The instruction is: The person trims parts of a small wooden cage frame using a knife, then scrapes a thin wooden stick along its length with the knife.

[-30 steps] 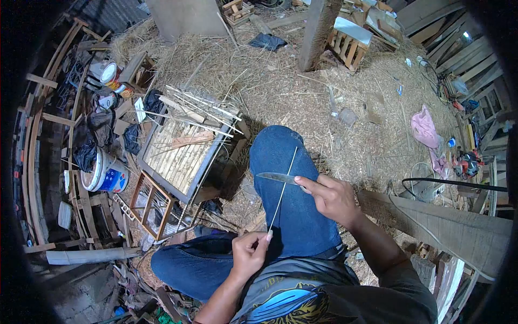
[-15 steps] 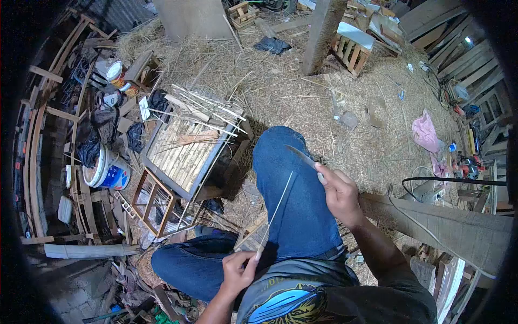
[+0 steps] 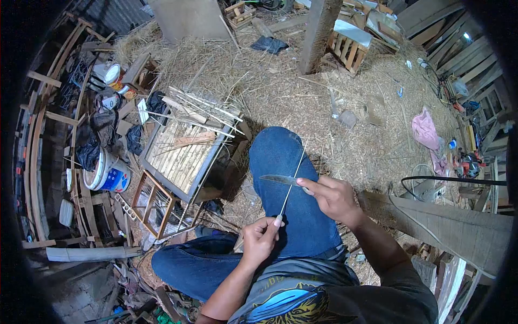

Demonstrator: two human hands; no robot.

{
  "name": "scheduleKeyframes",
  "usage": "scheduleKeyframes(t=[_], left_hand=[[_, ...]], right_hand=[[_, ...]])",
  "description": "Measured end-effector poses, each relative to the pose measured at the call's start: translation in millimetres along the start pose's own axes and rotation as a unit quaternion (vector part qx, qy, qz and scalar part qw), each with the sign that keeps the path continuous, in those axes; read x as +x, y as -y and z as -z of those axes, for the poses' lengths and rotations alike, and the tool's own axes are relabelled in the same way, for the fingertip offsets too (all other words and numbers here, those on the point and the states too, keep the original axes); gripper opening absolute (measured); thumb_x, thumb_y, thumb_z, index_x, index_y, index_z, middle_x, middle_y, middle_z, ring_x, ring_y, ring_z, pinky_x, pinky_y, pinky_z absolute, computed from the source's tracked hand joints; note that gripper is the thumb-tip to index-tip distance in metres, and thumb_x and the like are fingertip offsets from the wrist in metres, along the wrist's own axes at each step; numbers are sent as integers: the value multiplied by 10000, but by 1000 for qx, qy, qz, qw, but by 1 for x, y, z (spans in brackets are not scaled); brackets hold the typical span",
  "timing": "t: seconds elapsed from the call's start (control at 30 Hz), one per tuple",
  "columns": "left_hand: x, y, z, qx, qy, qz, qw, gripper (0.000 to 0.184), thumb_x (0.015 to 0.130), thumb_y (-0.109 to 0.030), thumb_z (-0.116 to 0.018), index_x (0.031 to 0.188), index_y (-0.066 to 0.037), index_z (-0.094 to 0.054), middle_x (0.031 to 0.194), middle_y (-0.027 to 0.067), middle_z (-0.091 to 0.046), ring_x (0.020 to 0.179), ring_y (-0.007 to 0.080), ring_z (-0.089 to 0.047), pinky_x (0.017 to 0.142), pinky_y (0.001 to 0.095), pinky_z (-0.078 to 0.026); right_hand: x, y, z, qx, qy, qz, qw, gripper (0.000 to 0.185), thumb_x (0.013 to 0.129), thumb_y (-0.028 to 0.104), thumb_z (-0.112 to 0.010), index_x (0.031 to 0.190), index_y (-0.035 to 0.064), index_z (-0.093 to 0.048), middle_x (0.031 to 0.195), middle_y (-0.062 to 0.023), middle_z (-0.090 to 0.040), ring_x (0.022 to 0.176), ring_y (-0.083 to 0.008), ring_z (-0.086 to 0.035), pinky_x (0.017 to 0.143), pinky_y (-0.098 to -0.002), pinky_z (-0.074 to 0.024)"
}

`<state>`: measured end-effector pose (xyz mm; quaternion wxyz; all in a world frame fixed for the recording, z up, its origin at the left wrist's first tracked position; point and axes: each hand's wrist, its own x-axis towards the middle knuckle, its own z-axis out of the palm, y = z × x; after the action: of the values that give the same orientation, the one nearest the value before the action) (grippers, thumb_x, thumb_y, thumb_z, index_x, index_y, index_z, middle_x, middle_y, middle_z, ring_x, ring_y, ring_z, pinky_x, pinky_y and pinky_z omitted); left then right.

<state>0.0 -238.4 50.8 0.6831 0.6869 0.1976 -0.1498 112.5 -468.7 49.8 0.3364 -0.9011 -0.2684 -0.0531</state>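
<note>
My left hand (image 3: 261,238) pinches the lower end of a thin pale stick (image 3: 298,165), which slants up and away over my raised knee. In my right hand (image 3: 333,201) is a knife (image 3: 277,179), its blade pointing left. The blade crosses the stick about midway along; whether it presses on the stick or just overlaps it in view, I cannot tell. Under both hands is my leg in blue jeans (image 3: 280,148). The knife's handle is mostly hidden by my right fingers.
A slatted crate-like stand (image 3: 183,156) with loose sticks on top is at left front, a small wooden frame (image 3: 154,205) leaning by it. White buckets (image 3: 114,173) stand further left. A wooden beam (image 3: 442,227) lies at right. A post (image 3: 318,38) rises ahead from the straw-covered floor.
My left hand has moved up and right with the stick, now steeper. The knife has turned to point left and come across the stick; my right hand has shifted slightly down.
</note>
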Motion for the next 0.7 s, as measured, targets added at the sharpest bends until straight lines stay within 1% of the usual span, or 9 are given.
scheduleKeyframes(t=[0.07,0.17,0.3,0.4,0.5,0.57,0.7], left_hand=[[2,-4,0,-93,15,46,994,270,1038,-247,-676,918,-16,-745,608,-39,-566,466,28,-437,430,233,-294],[4,-5,-1,-106,10,31,994,269,1033,-252,-685,894,-27,-733,604,-44,-552,452,19,-412,413,228,-278],[3,-2,-2,-98,11,24,995,267,1028,-248,-693,884,-27,-730,608,-41,-561,451,23,-415,414,230,-277],[1,-3,-1,-81,7,21,996,242,1017,-224,-710,887,-22,-730,624,-44,-568,493,18,-429,447,225,-293],[1,1,2,-69,-14,-5,998,240,1004,-214,-720,855,-26,-709,615,-34,-572,487,28,-446,446,228,-294],[1,6,4,-27,-18,-45,998,215,1000,-182,-722,862,-18,-708,623,-26,-584,500,31,-467,452,227,-315],[-9,10,11,-26,-8,-50,998,202,995,-164,-726,866,-8,-712,632,-23,-593,519,33,-481,469,228,-338]], right_hand=[[0,-3,-2,-1,-2,5,1000,360,914,227,-725,1254,344,-747,721,-14,-563,573,-219,-621,495,-386,-507],[0,-3,-3,-10,-1,11,1000,355,915,234,-725,1249,352,-748,717,-11,-554,564,-217,-617,486,-384,-505],[0,-3,-6,-28,3,12,1000,366,920,229,-706,1259,363,-740,712,-13,-536,549,-223,-615,470,-390,-505],[1,2,-5,-37,18,-3,999,380,923,230,-693,1275,370,-730,712,-18,-534,545,-232,-619,460,-403,-507],[-1,3,-8,-33,23,-18,999,392,927,225,-684,1288,373,-722,715,-22,-536,539,-239,-618,455,-410,-508],[-1,2,-10,-32,20,-13,999,396,929,217,-680,1291,372,-721,713,-22,-538,538,-240,-618,456,-409,-508],[-1,3,-9,-27,6,-9,1000,410,926,194,-680,1296,367,-720,705,-21,-544,537,-239,-620,459,-404,-509]])
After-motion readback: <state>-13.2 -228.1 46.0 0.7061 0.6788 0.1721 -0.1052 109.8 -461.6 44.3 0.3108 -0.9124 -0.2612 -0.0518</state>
